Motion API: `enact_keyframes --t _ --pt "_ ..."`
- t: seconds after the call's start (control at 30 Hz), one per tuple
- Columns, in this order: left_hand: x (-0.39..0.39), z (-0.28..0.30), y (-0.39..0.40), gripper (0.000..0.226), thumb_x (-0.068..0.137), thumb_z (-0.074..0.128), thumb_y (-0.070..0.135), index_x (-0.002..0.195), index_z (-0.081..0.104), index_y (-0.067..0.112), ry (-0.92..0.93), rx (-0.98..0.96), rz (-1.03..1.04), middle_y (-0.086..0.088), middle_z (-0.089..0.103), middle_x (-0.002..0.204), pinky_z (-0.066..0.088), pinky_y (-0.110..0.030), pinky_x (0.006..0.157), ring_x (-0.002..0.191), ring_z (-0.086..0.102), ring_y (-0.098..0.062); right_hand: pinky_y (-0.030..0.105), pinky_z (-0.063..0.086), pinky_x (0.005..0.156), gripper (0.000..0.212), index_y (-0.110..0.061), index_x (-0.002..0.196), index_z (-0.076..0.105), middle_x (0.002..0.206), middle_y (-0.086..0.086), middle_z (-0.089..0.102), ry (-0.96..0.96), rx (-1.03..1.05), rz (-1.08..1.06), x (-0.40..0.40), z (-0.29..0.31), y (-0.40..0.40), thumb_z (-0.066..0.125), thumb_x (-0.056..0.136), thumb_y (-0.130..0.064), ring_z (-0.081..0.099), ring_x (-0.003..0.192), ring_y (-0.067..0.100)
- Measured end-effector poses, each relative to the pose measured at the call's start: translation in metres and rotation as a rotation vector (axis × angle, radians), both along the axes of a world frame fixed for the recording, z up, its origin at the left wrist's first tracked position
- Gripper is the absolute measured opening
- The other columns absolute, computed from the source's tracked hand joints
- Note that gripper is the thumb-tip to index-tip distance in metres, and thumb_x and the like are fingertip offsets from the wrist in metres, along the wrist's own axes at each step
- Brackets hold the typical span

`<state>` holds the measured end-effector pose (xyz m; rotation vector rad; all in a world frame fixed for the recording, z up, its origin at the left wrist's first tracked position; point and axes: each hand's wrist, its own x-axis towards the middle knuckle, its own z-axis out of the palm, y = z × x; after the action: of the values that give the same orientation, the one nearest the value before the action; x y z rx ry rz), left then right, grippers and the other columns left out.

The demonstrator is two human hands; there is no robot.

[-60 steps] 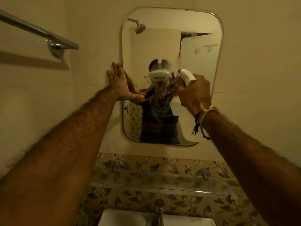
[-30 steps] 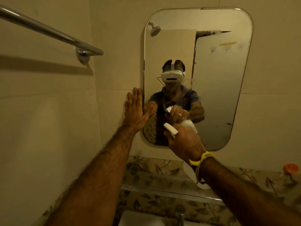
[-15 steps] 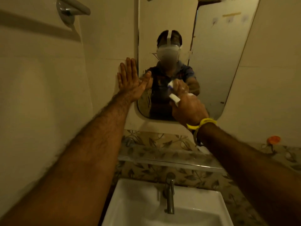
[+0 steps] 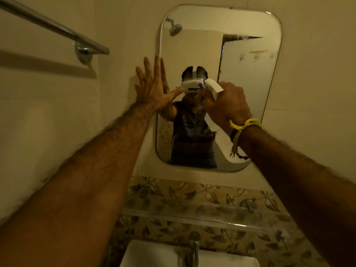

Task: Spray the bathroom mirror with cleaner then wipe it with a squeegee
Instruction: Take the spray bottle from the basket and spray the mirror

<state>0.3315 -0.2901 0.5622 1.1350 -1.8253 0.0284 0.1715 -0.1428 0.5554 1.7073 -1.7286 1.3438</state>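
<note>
A rounded rectangular mirror [image 4: 248,89] hangs on the tiled wall above the sink. My left hand [image 4: 154,89] is flat, fingers spread, pressed on the wall at the mirror's left edge, its thumb over the glass. My right hand [image 4: 229,105] grips a white spray bottle [image 4: 213,87] in front of the mirror's middle, nozzle aimed at the glass. Most of the bottle's body is hidden by my hand. Wet streaks run down the glass below the nozzle. No squeegee is in sight.
A chrome towel bar [image 4: 57,30] juts from the wall at upper left. Below the mirror a clear glass shelf [image 4: 202,211] spans a leaf-patterned tile band. Under it are a white sink [image 4: 154,255] and a chrome tap [image 4: 193,247].
My right hand has lifted the spray bottle from the mirror's lower part up to its middle. My left hand has stayed on the mirror's left edge. The view has tilted upward.
</note>
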Motion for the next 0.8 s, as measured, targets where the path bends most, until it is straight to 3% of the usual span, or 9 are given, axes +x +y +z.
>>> enact_keyframes --t 0.07,0.2,0.37,0.5,0.7,0.8 --pt "-0.003 0.007 -0.004 0.137 0.067 0.070 0.079 0.153 -0.026 0.034 0.034 0.063 -0.021 -0.013 -0.023 0.164 0.003 -0.067 0.118 0.150 -0.018 -0.043 0.039 0.059 0.075 0.034 -0.011 0.110 0.068 0.100 0.010 0.071 -0.047 -0.046 -0.018 -0.002 0.012 0.002 0.060 0.094 -0.040 0.066 0.084 0.028" --pt "-0.014 0.004 -0.009 0.140 0.058 0.066 0.086 0.146 -0.034 0.043 -0.126 0.101 0.120 -0.018 -0.031 0.161 0.006 -0.069 0.115 0.147 -0.021 -0.049 0.038 0.059 0.076 0.030 -0.013 0.109 0.067 0.101 0.008 0.070 -0.050 -0.106 -0.027 -0.012 0.035 0.001 0.060 0.095 -0.039 0.063 0.082 0.021" --pt "-0.016 0.007 -0.010 0.140 0.054 0.063 0.089 0.145 -0.034 0.046 -0.186 0.092 0.164 -0.021 -0.033 0.159 0.009 -0.071 0.113 0.145 -0.021 -0.053 0.041 0.063 0.068 0.036 -0.013 0.113 0.066 0.099 0.006 0.069 -0.254 -0.148 -0.036 -0.038 0.054 -0.002 0.063 0.092 -0.042 0.069 0.082 0.024" --pt "-0.015 0.006 -0.012 0.143 0.053 0.067 0.086 0.146 -0.033 0.046 -0.204 0.076 0.171 -0.021 -0.031 0.160 0.011 -0.072 0.113 0.145 -0.019 -0.053 0.039 0.062 0.071 0.036 -0.015 0.112 0.068 0.092 0.001 0.065 -0.348 -0.222 -0.126 -0.065 0.054 0.001 0.064 0.090 -0.043 0.069 0.080 0.023" --pt "-0.018 0.004 -0.018 0.144 0.046 0.063 0.090 0.144 -0.034 0.048 -0.189 0.083 0.176 -0.019 -0.033 0.159 0.015 -0.074 0.112 0.146 -0.020 -0.052 0.043 0.062 0.070 0.039 -0.018 0.115 0.069 0.098 0.007 0.071 -0.439 -0.226 -0.200 -0.099 0.036 0.005 0.064 0.087 -0.046 0.070 0.079 0.027" --pt "-0.017 0.002 -0.020 0.144 0.043 0.061 0.090 0.144 -0.034 0.050 -0.186 0.067 0.166 -0.018 -0.033 0.159 0.014 -0.075 0.112 0.146 -0.021 -0.052 0.034 0.060 0.071 0.036 -0.017 0.117 0.067 0.099 0.006 0.070 -0.460 -0.239 -0.245 -0.111 0.026 0.005 0.062 0.091 -0.041 0.067 0.079 0.022"
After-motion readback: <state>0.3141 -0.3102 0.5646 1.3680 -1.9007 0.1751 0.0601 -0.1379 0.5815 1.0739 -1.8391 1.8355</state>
